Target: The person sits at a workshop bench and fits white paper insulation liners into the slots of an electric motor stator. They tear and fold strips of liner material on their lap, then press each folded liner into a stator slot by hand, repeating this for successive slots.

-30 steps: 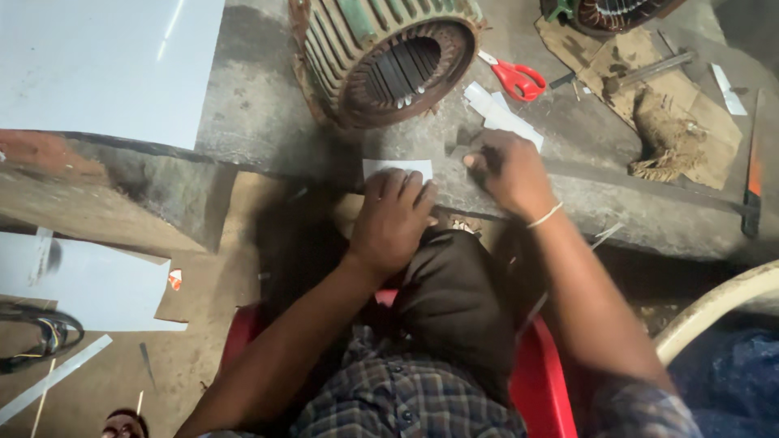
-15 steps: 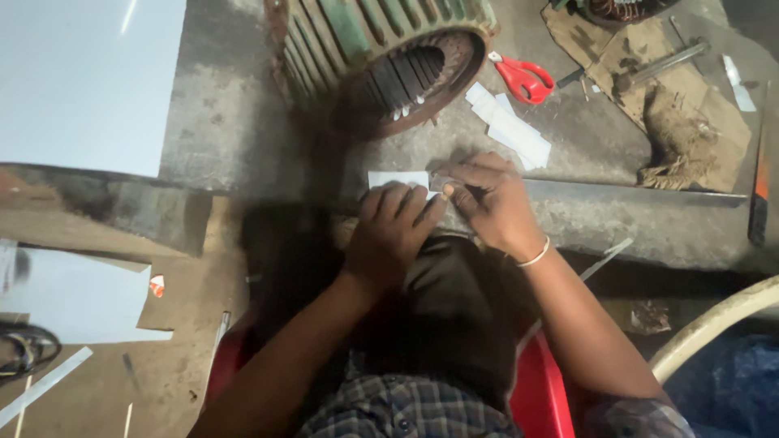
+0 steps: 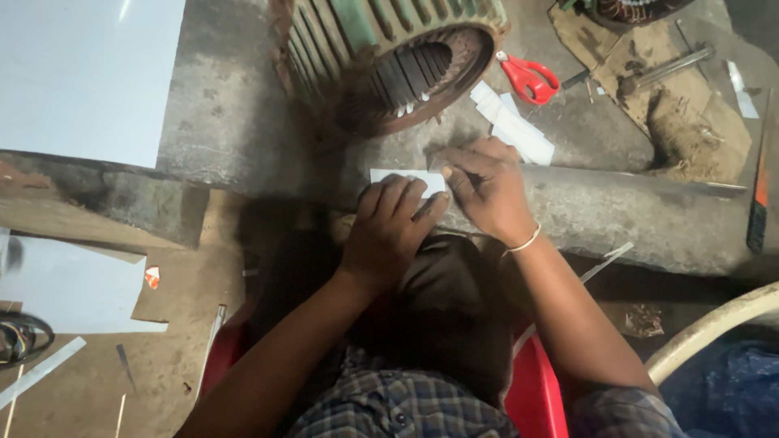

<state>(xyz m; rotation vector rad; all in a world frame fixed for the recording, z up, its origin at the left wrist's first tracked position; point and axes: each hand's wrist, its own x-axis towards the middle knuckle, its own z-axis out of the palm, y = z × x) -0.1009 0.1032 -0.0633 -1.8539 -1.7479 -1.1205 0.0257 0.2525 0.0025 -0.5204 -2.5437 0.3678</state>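
Head view: the left hand [image 3: 388, 231] presses flat on a white paper strip [image 3: 398, 177] lying sideways along the ledge's [image 3: 617, 215] near edge. The right hand [image 3: 487, 191] pinches its right end.

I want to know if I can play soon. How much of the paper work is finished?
Done: a few cut white strips lie beside the red scissors. In hand: the left hand presses a white paper piece on the ledge while the right hand works its end. Left: the motor shell's slots mostly look bare.
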